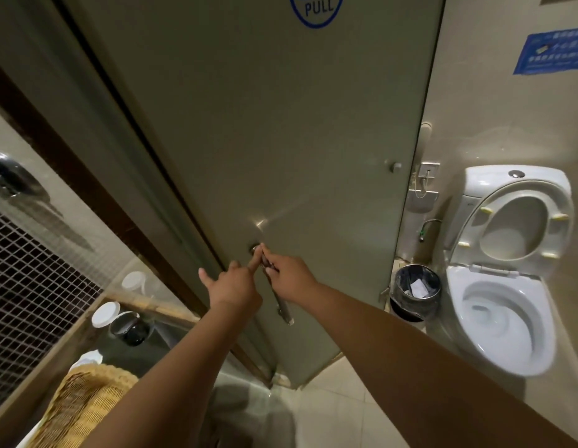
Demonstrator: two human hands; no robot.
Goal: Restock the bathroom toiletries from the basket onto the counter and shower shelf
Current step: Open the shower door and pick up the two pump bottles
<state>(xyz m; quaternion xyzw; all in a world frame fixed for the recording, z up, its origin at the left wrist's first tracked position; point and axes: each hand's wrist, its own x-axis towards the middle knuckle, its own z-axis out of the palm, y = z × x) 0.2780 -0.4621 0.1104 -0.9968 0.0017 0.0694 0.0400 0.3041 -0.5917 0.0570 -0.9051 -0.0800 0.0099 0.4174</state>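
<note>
Door handle [282, 305] gripped in right hand [289, 276], left hand [235, 286] resting 1 straight finger on it; bin [410, 307] (paper [418, 289] inside) right of grip.

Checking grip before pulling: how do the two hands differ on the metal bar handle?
Right hand curls fingers round the long metal bar handle; left hand touches its top with a straight forefinger. Left hand lies beside the bar; right hand covers it. Both sit at its upper end.
</note>
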